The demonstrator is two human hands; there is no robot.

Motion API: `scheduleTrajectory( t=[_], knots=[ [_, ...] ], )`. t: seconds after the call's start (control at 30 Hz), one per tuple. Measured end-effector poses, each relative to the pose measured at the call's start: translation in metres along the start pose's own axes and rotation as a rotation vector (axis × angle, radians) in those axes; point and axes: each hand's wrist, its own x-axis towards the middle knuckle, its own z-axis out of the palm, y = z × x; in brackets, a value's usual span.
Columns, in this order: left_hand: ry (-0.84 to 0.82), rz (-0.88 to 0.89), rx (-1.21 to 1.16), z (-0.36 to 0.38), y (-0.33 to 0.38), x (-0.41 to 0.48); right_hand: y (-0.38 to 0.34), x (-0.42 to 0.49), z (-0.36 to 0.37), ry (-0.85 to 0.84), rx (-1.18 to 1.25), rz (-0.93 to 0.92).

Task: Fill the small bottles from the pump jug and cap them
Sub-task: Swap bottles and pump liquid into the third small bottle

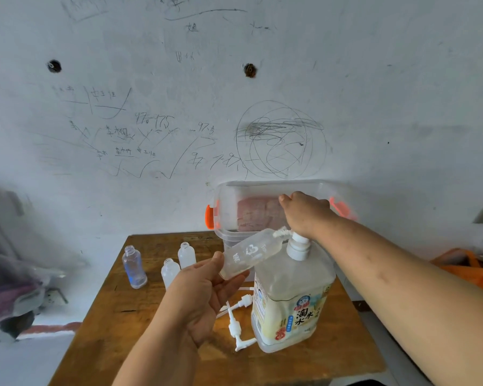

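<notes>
Left hand (204, 296): palm up, thumb on top and fingers underneath, pinching the base end of a small bottle (248, 253). The bottle is a frosted, translucent plastic cylinder with white print, tilted up and away from the hand. Its open neck meets the spout of the pump head (299, 246).

Right hand (307, 213): just past the bottle's neck, back of the hand towards the camera, resting on top of the white plastic pump head. The fingers are hidden behind it, so I cannot tell whether they curl round it.

The pump jug (290, 299) stands upright directly under the right hand and just right of the left hand. It is a boxy, translucent plastic jug with cloudy pale-yellow liquid in the lower part and a glossy printed label.

Between the left wrist and the jug base, two loose pumps (234, 327) of white plastic with thin dip tubes lie flat on the table (109, 330), which is worn brown wood.

Beyond the left hand's fingers, two frosted bottles stand uncapped, the nearer (170, 273) and the farther (186, 254). Further left stands a clear bottle (134, 270), round-shouldered and also uncapped.

Behind the right hand is a clear plastic storage bin (229, 210) with rounded corners and orange latches, set against a scribbled white wall (151, 121).
</notes>
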Motion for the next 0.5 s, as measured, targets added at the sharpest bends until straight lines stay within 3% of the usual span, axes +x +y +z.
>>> scheduleTrajectory(
  t=[0.2, 0.33, 0.5],
  knots=[
    [0.028, -0.036, -0.026, 0.002, -0.002, -0.006, 0.002, -0.007, 0.006, 0.144, 0.165, 0.034],
    [0.047, -0.053, -0.05, 0.005, -0.001, -0.011, 0.003, -0.016, -0.004, 0.099, 0.419, 0.081],
    [0.037, -0.089, -0.099, 0.004, -0.002, -0.011, 0.001, -0.018, -0.014, 0.102, 0.413, 0.052]
  ],
)
